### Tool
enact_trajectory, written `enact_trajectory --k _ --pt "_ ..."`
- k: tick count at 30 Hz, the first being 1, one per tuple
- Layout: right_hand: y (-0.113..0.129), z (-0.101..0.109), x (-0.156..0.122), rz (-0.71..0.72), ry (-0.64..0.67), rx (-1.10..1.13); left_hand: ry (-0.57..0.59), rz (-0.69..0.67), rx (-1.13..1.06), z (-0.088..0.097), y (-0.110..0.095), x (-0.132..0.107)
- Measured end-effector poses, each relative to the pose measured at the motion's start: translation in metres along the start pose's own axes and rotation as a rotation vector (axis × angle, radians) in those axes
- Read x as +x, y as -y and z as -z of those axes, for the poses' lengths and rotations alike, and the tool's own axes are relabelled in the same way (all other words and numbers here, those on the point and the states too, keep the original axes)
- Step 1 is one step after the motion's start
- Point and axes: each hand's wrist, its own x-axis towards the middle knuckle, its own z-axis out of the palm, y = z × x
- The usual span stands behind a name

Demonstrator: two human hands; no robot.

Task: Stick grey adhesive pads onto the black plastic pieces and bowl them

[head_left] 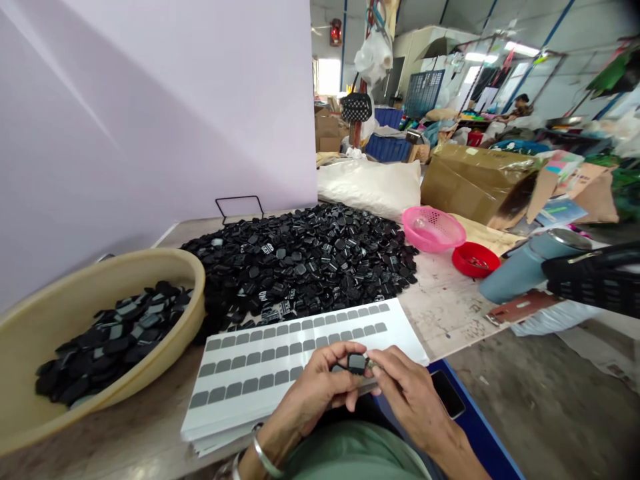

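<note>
Between the thumb and fingers of my left hand (333, 377) is a small black plastic piece (357, 363) with rounded corners and a grey face. My right hand (403, 380) is closed in a pinch at the right edge of that same piece; whether something tiny is also between its fingertips cannot be made out. Below and left of my hands lies a stack of white sheets (240, 367) with rows of grey rounded stickers. Part of the top sheet is covered by my left hand. Behind the sheets spreads a large heap of similar black pieces (300, 260).
A cream basin (197, 280) with more black pieces stands at left. On the right of the table (440, 310) are a pink basket (433, 230), a red bowl (475, 260) and a blue-grey bottle (520, 267). A phone (447, 393) lies beside my right hand. A person (521, 107) sits far behind.
</note>
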Motion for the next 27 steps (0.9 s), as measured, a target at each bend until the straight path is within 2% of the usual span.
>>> enact_trajectory --k 5,15,22,27 --pt "-0.0006 0.0035 -0.0001 0.002 0.062 -0.032 -0.007 -0.001 0.018 -0.0010 -0.0012 0.0000" --pt "0.0003 -0.0016 -0.0017 -0.017 0.020 -0.127 -0.028 0.022 0.043 -0.0028 0.0002 0.0036" --pt "-0.0016 0.0005 0.0004 -0.020 0.054 -0.132 -0.045 0.052 0.023 0.0003 0.0010 0.0043" --pt "-0.0017 0.0032 0.0045 -0.010 0.094 -0.150 0.045 0.017 -0.053 0.0048 -0.0003 0.0029"
